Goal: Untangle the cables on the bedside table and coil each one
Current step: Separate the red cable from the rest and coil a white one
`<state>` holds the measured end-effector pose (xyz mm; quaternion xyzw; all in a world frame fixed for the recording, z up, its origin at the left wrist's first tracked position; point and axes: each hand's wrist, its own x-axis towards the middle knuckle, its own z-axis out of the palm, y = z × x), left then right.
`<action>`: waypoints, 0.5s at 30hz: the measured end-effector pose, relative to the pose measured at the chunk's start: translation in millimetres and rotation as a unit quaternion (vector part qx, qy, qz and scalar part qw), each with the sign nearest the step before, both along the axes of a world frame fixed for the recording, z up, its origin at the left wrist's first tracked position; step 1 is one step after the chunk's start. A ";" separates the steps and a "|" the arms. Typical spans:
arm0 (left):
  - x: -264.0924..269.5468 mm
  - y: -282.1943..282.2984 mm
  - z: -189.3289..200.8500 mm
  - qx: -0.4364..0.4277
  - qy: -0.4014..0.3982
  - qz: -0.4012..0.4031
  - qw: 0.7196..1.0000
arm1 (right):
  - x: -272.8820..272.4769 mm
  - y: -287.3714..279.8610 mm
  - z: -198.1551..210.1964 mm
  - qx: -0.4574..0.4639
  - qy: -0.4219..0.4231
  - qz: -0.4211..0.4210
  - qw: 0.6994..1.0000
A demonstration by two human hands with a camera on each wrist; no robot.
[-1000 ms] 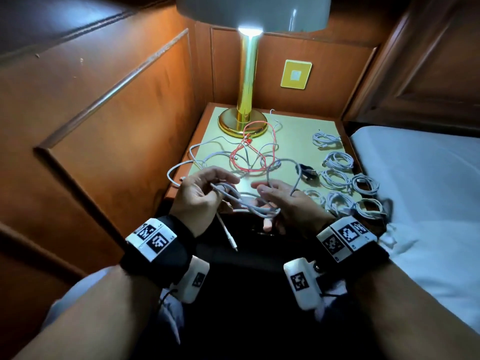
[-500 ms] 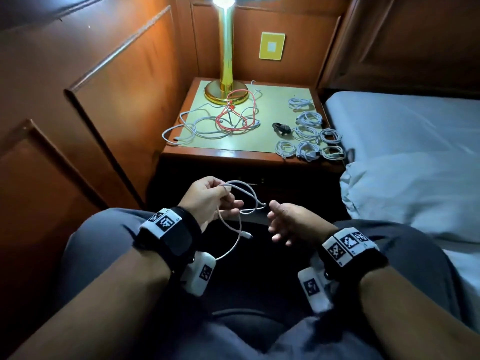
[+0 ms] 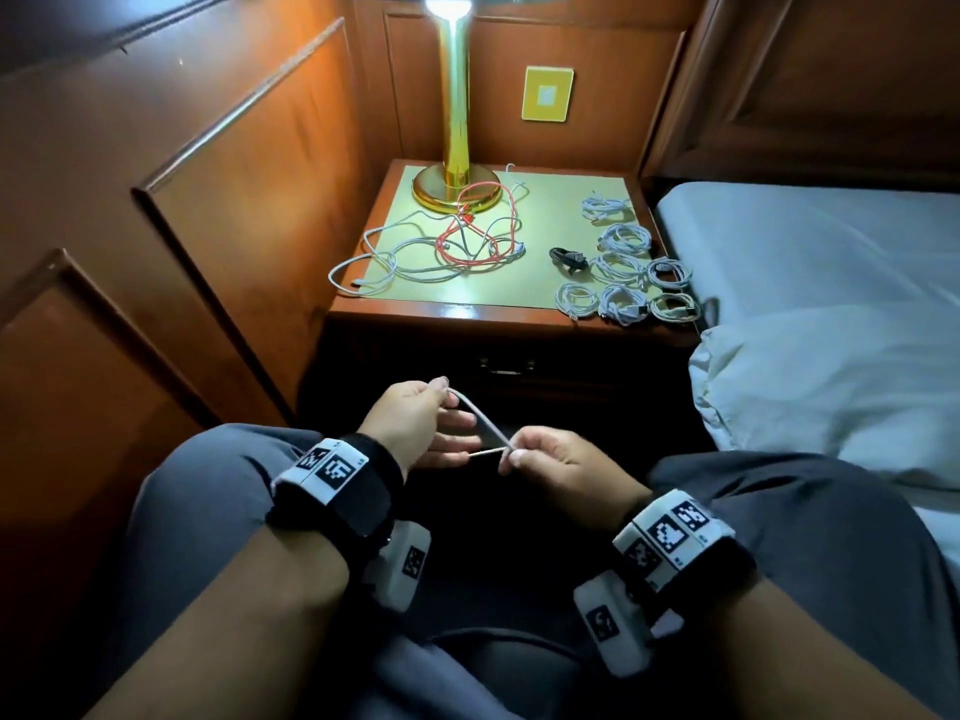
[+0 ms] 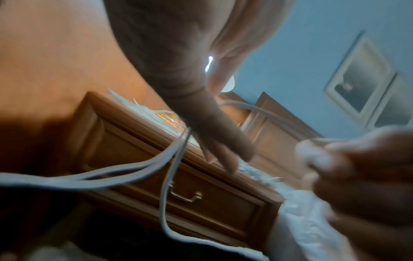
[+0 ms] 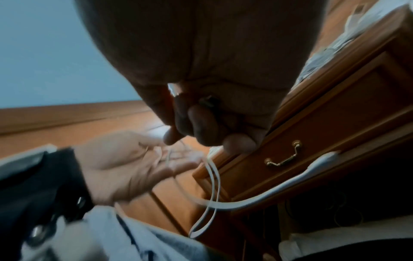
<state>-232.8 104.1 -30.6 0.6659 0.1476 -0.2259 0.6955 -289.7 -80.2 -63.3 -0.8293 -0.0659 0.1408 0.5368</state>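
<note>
Over my lap I hold one white cable [image 3: 480,420] stretched between both hands. My left hand [image 3: 415,423] pinches it between thumb and forefinger, its other fingers spread. My right hand [image 3: 550,467] has its fingers curled round the cable's folded strands. Loose loops of the white cable [image 4: 125,174] hang below the left hand, and the same cable [image 5: 213,199] dangles under the right fist. On the bedside table [image 3: 467,317] a tangle of white and red cables [image 3: 452,246] lies near the lamp base. Several coiled white cables [image 3: 623,272] sit at the table's right side.
A brass lamp [image 3: 456,148] stands at the back of the table. A small black coiled cable [image 3: 569,258] lies mid-table. The bed with white bedding [image 3: 831,304] is at the right, wooden wall panels [image 3: 208,200] at the left. The drawer handle [image 5: 282,159] faces my knees.
Both hands pulled back from the table to my lap, taking one white cable out of the tangle. My right hand, open half a second ago, now grips the cable and draws it taut.
</note>
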 end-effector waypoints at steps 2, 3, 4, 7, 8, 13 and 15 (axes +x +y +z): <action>8.8 10.3 -1.2 0.086 -0.005 -0.016 0.996 | 2.9 -11.0 7.4 0.093 0.023 -0.051 0.994; 12.7 15.1 -4.2 0.124 -0.015 -0.027 0.992 | 4.6 -15.8 9.0 0.130 0.036 -0.067 0.989; 15.7 18.4 -9.2 0.157 -0.039 -0.045 0.986 | 5.8 -19.4 8.4 0.160 0.048 -0.075 0.983; 15.5 12.0 -19.4 0.198 -0.193 -0.172 0.945 | 6.4 -21.2 6.1 0.261 0.119 -0.065 0.956; 11.3 4.8 -20.4 0.166 -0.229 -0.214 0.935 | 6.8 -20.5 6.5 0.308 0.147 -0.052 0.939; -4.7 -27.8 -13.7 -0.080 -0.159 -0.249 0.952 | 18.7 -39.6 18.1 0.505 0.167 -0.044 0.846; 0.5 -29.3 -13.1 -0.041 -0.157 -0.211 0.964 | 24.3 -55.5 25.6 0.546 0.147 -0.087 0.820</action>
